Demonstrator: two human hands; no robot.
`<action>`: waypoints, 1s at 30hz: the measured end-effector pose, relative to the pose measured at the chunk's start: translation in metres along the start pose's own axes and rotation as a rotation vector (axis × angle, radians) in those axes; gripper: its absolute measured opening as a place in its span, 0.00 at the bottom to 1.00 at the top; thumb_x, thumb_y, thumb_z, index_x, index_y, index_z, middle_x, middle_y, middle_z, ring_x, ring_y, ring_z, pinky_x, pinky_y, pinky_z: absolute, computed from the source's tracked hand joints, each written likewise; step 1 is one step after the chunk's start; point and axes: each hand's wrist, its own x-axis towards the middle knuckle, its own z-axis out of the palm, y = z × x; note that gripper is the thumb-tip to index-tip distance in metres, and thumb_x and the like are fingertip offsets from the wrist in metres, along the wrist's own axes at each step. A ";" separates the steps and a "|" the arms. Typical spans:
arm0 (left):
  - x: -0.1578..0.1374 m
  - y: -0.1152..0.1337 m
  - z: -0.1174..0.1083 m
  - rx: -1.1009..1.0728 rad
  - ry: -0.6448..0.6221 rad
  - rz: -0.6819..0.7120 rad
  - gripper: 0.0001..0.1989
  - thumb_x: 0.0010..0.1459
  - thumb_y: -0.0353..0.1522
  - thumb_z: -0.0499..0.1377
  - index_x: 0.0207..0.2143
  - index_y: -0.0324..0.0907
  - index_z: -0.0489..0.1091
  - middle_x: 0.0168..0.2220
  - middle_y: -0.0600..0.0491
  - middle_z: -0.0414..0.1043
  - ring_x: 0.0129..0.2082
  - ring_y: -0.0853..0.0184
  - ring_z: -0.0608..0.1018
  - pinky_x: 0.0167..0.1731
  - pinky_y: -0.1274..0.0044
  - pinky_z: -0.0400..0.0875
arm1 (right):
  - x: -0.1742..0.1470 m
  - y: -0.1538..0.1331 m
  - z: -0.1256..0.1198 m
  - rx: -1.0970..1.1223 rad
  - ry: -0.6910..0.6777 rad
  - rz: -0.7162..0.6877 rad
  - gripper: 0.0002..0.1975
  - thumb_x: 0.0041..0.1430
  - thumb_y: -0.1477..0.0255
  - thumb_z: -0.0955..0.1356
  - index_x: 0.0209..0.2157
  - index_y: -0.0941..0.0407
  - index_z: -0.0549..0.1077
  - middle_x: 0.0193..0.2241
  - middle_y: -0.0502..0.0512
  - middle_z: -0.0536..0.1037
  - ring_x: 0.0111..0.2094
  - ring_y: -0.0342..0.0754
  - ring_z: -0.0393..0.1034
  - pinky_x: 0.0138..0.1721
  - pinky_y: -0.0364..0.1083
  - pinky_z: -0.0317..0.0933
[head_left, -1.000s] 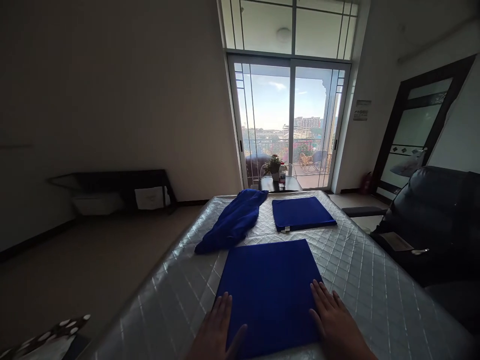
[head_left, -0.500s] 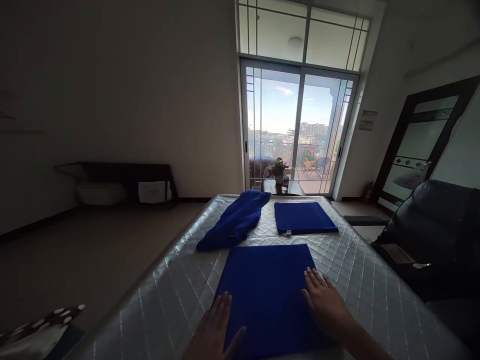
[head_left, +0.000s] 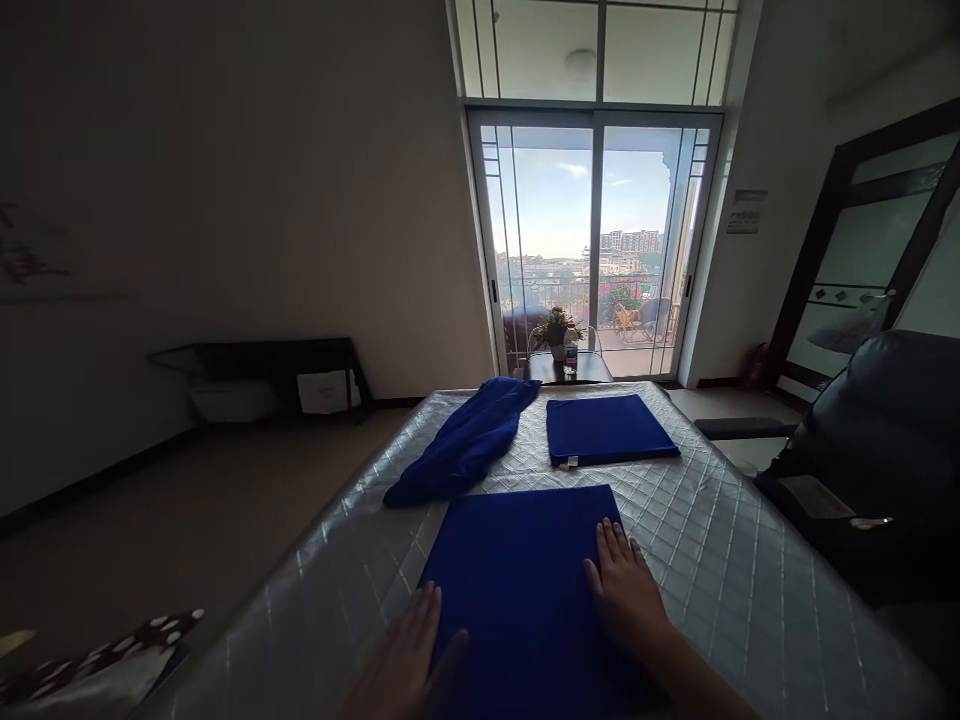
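A folded blue cloth [head_left: 517,590] lies flat in front of me on the quilted silver cover [head_left: 705,600]. My left hand [head_left: 409,645] rests at its left edge, fingers stretched out and thumb apart, slightly blurred. On the cloth's right edge my right hand [head_left: 626,580] lies flat, fingers extended. Neither hand grips anything. Farther off, to the right, is a second folded blue cloth [head_left: 611,428] with a small white tag at its near edge. A crumpled blue cloth [head_left: 469,440] lies loosely to the left of it.
Beyond the far edge stands a small dark table [head_left: 540,370] with a potted plant [head_left: 556,330] and a bottle [head_left: 571,350]. At right is a black armchair [head_left: 877,440]. A polka-dotted cloth [head_left: 127,645] shows at lower left. Glass sliding doors [head_left: 592,240] are at the back.
The view has shifted a little. Both hands appear slightly farther left, still flat against the near cloth's two sides. The cloths look much the same.
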 end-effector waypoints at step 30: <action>0.100 0.040 -0.022 -0.034 -0.064 0.114 0.36 0.70 0.48 0.39 0.69 0.32 0.53 0.71 0.36 0.54 0.72 0.54 0.57 0.68 0.58 0.57 | 0.004 0.016 -0.002 -0.020 0.019 -0.055 0.32 0.70 0.65 0.50 0.70 0.64 0.50 0.72 0.61 0.49 0.73 0.51 0.38 0.71 0.55 0.40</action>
